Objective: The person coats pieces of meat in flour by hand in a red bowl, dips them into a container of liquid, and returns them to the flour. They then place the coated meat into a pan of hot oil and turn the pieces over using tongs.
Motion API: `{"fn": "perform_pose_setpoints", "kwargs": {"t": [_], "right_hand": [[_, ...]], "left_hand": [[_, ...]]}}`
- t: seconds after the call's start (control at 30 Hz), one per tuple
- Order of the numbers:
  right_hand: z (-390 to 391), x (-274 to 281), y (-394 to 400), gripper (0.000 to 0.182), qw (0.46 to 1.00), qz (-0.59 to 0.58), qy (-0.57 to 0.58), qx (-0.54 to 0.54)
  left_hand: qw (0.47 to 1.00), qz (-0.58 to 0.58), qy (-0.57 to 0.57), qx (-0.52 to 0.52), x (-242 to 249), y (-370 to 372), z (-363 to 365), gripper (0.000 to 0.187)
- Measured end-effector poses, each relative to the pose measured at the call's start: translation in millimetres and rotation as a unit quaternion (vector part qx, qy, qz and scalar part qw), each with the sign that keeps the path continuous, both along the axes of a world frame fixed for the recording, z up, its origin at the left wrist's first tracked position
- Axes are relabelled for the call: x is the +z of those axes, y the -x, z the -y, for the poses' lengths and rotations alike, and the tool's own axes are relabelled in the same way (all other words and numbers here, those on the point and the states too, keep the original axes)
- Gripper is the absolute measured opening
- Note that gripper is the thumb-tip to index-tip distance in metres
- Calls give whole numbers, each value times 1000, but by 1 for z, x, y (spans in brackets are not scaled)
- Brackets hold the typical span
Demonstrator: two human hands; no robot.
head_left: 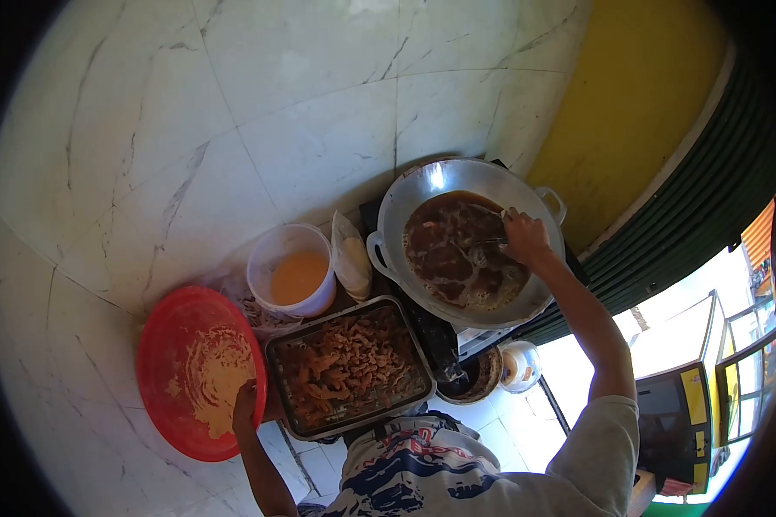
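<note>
Over the right side of a large metal wok (397, 207) is my right hand (524, 236), its fingers closed round a thin utensil whose end reaches into the dark bubbling oil (461, 246). My left hand (244, 407) is at the right edge of a red basin (159, 370), which holds pale orange flour (220, 370). Its fingers are bent at the rim and partly hidden. Between the basin and the wok lies a rectangular tray (427, 383) of brown fried pieces (349, 362).
A white bucket (263, 267) with orange liquid and a plastic bag (352, 258) stand behind the tray. Below the wok are a round brown container (483, 383) and a clear jar (520, 366). A tiled wall (319, 129) rises behind.
</note>
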State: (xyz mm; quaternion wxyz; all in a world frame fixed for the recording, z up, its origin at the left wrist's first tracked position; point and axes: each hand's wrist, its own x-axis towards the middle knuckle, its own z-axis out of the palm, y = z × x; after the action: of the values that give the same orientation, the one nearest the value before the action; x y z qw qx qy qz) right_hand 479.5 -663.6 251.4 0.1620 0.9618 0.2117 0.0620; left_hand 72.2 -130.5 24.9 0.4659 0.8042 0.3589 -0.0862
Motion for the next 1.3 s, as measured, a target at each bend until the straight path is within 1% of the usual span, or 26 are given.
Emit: {"fn": "perform_pose_setpoints", "kwargs": {"t": [0.07, 0.1, 0.2, 0.3, 0.37, 0.47, 0.5, 0.57, 0.67, 0.7, 0.77, 0.87, 0.9, 0.93, 0.97, 1.0, 1.03, 1.1, 1.2, 1.27, 1.3], "right_hand": [[-6, -10, -8, 51, 999, 31, -18, 14], [-10, -12, -11, 49, 999, 27, -18, 8], [-22, -17, -20, 44, 1000, 20, -16, -6], [-27, -19, -32, 38, 999, 16, -18, -26], [-28, -19, -40, 34, 998, 6, -27, -52], [-25, -12, -40, 33, 997, 38, -38, -55], [-23, -9, -40, 36, 995, 16, -58, -74], [-16, 1, -41, 42, 988, -25, -99, -115], [3, -1, -54, 56, 951, -84, -220, -201], [8, 7, -57, 58, 927, -174, -240, -232], [19, 25, -60, 61, 850, -349, -274, -285], [52, -27, -85, 65, 940, -160, -228, -197], [51, -21, -77, 64, 946, -139, -211, -201], [42, 0, -60, 63, 952, -118, -194, -204], [35, 17, -46, 62, 957, -97, -177, -207], [33, 25, -41, 60, 960, -93, -161, -209], [32, 32, -37, 58, 963, -89, -144, -211], [35, 40, -34, 53, 966, -87, -113, -217], [46, 42, -32, 45, 968, -75, -83, -225], [54, 37, -33, 39, 971, -46, -78, -221], [52, 40, -28, 38, 975, -38, -64, -208]], "left_hand": [[1000, 1, 9, 4, 7, -1, 4, 36], [1000, 2, 13, 6, 12, -2, 7, 36], [999, 34, 12, 19, 8, -1, 8, 36], [1000, -1, 18, 22, 0, -1, 1, 36], [999, 2, 30, 23, 0, -1, 0, 36], [999, 0, 31, 22, 8, -2, 6, 36], [999, -2, 28, 20, 10, -3, 7, 36], [1000, 6, 20, 13, -6, 0, -2, 36], [1000, -4, 1, 8, -4, -2, -2, 36], [1000, -10, -8, 7, 3, -3, 1, 36], [1000, 4, -3, 8, 9, -4, 5, 36], [1000, 8, -8, 15, 19, -6, 11, 37], [1000, 6, -11, 20, 21, -5, 13, 37], [1000, 18, -17, 6, 10, -1, 8, 37], [999, 31, -24, -7, -12, 4, -5, 37], [998, 44, -31, -21, -16, 4, -8, 37], [999, 29, -20, -13, -20, 5, -9, 37], [1000, -1, 3, 2, -4, 2, -2, 37], [1000, 3, -23, -5, 15, -3, 9, 36], [999, 11, -29, -13, -1, 0, 0, 36], [999, 15, -31, -16, -1, 0, 0, 35]]}}
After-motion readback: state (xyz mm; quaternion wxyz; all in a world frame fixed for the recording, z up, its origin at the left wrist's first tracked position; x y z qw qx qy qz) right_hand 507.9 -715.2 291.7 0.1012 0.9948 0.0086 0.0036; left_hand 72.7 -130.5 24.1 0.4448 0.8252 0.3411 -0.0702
